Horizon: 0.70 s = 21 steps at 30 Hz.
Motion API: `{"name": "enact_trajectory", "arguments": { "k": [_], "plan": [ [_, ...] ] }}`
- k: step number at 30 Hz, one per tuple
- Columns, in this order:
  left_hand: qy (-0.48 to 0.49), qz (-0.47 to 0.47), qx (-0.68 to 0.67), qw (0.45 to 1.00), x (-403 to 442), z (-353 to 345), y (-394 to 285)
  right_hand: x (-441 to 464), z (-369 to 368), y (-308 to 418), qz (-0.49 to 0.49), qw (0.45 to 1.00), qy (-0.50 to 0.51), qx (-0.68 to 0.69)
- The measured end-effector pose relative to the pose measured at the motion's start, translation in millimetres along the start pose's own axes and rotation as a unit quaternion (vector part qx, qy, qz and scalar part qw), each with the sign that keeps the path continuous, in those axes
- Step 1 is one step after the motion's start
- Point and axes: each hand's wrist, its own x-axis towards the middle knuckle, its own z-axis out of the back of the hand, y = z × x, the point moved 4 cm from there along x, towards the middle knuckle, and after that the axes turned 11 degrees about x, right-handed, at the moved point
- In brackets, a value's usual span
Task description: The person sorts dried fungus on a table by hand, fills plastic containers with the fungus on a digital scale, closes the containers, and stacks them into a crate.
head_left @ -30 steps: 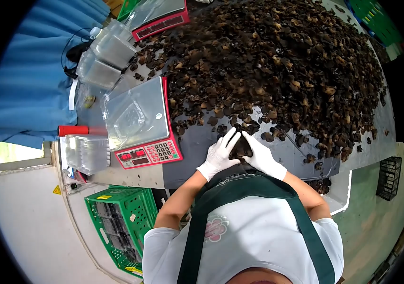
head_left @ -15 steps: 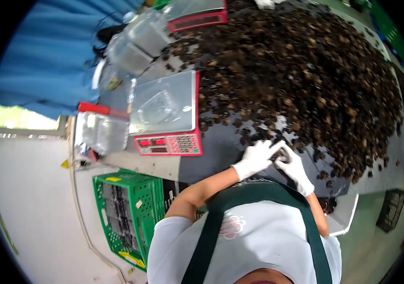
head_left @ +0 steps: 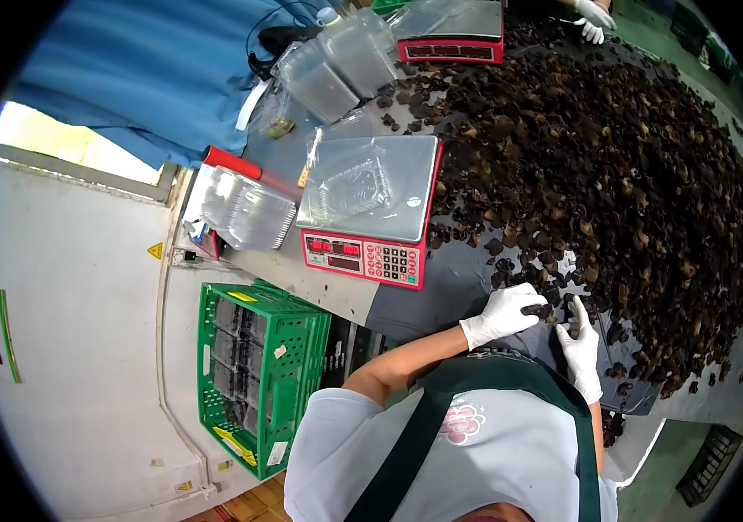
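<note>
My left hand [head_left: 511, 315], in a white glove, is closed on dark mushroom pieces [head_left: 542, 311] at the near edge of the heap. Just right of it is my right hand [head_left: 579, 344], also gloved, with its fingers raised and bent beside a few loose pieces; whether it holds any is hidden. A large heap of dark brown mushrooms [head_left: 598, 183] spreads beyond both hands. To the left stands a red scale [head_left: 370, 196] with lit digits and a clear plastic tray [head_left: 350, 193] on its plate.
Stacked clear containers [head_left: 324, 78] stand behind the scale, more trays [head_left: 245, 209] to its left. A second red scale [head_left: 451, 48] is farther back. Another person's gloved hands [head_left: 593, 22] are at the far side. A green crate [head_left: 289, 374] with packed trays sits below the table's left.
My hands have moved apart from each other, the left one now holding pieces. The view has turned, so the scales and crate appear farther right. The other person's hands show more fully.
</note>
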Motion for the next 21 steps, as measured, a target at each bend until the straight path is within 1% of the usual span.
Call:
{"name": "enact_trajectory", "arguments": {
  "k": [1,4,9,11,12,13,16,19,21],
  "plan": [
    [-0.001,0.000,0.001,1.000,-1,2,1,1,-2,1,0.001,1.000,0.001,0.000],
    [-0.030,0.016,-0.002,0.999,-4,13,5,4,-7,8,0.051,0.999,-0.008,-0.012],
    [-0.079,0.027,0.008,0.996,-9,24,14,5,-10,15,0.083,0.996,-0.026,-0.036],
    [-0.091,0.040,-0.001,0.995,-9,27,16,6,-9,14,0.038,0.998,-0.025,-0.036],
    [-0.094,0.040,-0.001,0.995,-9,28,17,6,-10,14,0.064,0.997,-0.037,-0.035],
    [-0.097,0.040,0.006,0.994,-10,29,19,6,-10,14,0.067,0.996,-0.036,-0.036],
    [-0.097,0.039,0.018,0.994,-10,29,20,5,-11,20,0.010,0.999,-0.024,-0.043],
    [-0.093,0.037,0.031,0.994,-10,31,18,6,-13,19,0.019,0.999,-0.022,-0.033],
    [-0.079,0.027,0.039,0.996,-12,30,16,6,-13,21,0.020,0.998,-0.015,-0.050]
  ]
}}
